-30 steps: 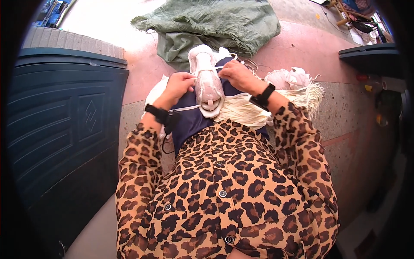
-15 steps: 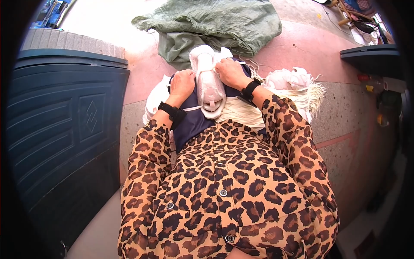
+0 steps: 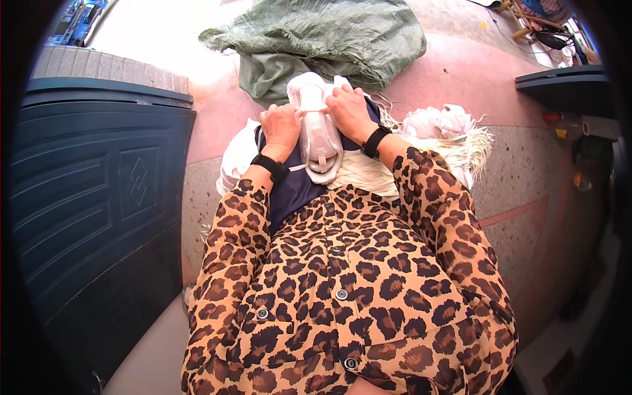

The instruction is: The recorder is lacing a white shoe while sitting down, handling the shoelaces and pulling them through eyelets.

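Note:
A pale pink and white sneaker (image 3: pixel 320 139) lies on my lap, its heel loop toward me and its toe pointing away. A thin white shoelace (image 3: pixel 313 110) runs across its front part. On the left side of the shoe my left hand (image 3: pixel 280 125) is closed, pinching one end of the lace. My right hand (image 3: pixel 351 113) grips the lace from the right side, fingers curled. Long cream laces (image 3: pixel 365 174) lie over my dark blue lap cloth (image 3: pixel 295 194), beside the shoe. The fingertips are partly hidden by the hands.
A green woven sack (image 3: pixel 329 39) is spread on the floor ahead. White items (image 3: pixel 236 158) sit left of my lap, and more white pieces (image 3: pixel 440 122) with loose cream laces (image 3: pixel 480 146) at the right. A dark blue panelled door (image 3: pixel 105 178) stands close on my left.
Both hands have shifted slightly, the right one rising a little and the fingers of both drawing up at the lace. The shoe stays in nearly the same place.

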Demonstrator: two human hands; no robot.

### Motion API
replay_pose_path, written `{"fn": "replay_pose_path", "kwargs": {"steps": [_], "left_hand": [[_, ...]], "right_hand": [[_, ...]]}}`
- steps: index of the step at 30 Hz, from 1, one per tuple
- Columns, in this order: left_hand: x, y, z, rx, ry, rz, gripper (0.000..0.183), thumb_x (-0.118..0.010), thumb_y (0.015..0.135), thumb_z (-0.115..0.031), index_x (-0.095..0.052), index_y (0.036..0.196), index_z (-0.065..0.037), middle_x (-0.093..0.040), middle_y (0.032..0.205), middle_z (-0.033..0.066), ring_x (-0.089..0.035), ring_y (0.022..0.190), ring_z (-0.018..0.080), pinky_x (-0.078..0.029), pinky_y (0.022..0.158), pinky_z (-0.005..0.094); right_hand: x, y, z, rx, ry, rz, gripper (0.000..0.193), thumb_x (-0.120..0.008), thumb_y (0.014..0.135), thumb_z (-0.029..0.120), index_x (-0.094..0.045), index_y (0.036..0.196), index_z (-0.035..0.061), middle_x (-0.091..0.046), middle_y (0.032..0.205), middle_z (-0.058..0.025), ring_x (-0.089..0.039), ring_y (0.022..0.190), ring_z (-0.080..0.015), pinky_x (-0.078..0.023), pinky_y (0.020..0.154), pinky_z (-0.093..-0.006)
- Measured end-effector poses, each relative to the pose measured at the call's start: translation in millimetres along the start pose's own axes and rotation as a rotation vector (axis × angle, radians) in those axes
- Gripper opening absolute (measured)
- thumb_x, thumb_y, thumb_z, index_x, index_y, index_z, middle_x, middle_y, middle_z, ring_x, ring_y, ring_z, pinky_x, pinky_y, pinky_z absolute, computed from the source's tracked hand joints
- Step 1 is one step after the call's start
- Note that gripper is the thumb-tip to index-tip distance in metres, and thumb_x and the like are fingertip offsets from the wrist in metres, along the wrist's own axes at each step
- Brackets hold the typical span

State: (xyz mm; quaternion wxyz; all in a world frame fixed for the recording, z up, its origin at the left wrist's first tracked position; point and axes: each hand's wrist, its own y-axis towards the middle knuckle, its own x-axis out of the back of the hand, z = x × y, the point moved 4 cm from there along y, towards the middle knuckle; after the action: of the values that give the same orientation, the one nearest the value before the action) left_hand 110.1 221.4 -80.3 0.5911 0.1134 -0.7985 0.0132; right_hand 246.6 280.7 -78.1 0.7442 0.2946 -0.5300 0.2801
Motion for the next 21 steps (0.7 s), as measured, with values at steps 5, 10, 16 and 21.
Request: {"fn": "replay_pose_path", "kwargs": {"steps": [5, 10, 16, 21], "left_hand": [[11, -8, -15, 0.029, 0.093, 0.138, 0.024, -0.058, 0.075, -0.032, -0.063, 0.077, -0.008, -0.061, 0.078, 0.0104, -0.054, 0.080, 0.0290, -0.040, 0.068, 0.0436], [9, -2, -10, -0.026, 0.147, 0.378, 0.025, -0.053, 0.078, -0.025, -0.063, 0.080, -0.003, -0.061, 0.085, 0.0123, -0.051, 0.089, 0.0297, -0.040, 0.072, 0.0450], [4, -3, -10, -0.033, 0.134, 0.532, 0.022, -0.047, 0.078, -0.019, -0.062, 0.090, -0.008, -0.059, 0.096, 0.0085, -0.048, 0.096, 0.0273, -0.038, 0.075, 0.0477], [-1, -5, 0, -0.060, 0.095, 0.591, 0.022, -0.045, 0.079, -0.018, -0.060, 0.092, -0.009, -0.058, 0.099, 0.0074, -0.048, 0.096, 0.0264, -0.038, 0.076, 0.0477]], "right_hand": [[0, -12, 2, 0.000, 0.004, 0.150, 0.034, -0.058, 0.073, 0.040, -0.065, 0.072, 0.0068, -0.060, 0.079, -0.0081, -0.052, 0.085, -0.0236, -0.035, 0.068, -0.0388], [-17, 1, -5, -0.085, 0.090, 0.465, 0.024, -0.049, 0.076, 0.022, -0.063, 0.081, 0.0029, -0.059, 0.085, -0.0154, -0.052, 0.097, -0.0317, -0.042, 0.072, -0.0498], [-16, -2, -14, 0.132, 0.272, 0.320, 0.018, -0.048, 0.072, 0.011, -0.058, 0.083, 0.0027, -0.055, 0.089, -0.0154, -0.052, 0.089, -0.0321, -0.043, 0.073, -0.0426], [-8, -2, -9, 0.305, 0.282, 0.248, 0.017, -0.051, 0.069, 0.009, -0.057, 0.083, 0.0026, -0.055, 0.080, -0.0142, -0.054, 0.082, -0.0303, -0.044, 0.072, -0.0382]]}}
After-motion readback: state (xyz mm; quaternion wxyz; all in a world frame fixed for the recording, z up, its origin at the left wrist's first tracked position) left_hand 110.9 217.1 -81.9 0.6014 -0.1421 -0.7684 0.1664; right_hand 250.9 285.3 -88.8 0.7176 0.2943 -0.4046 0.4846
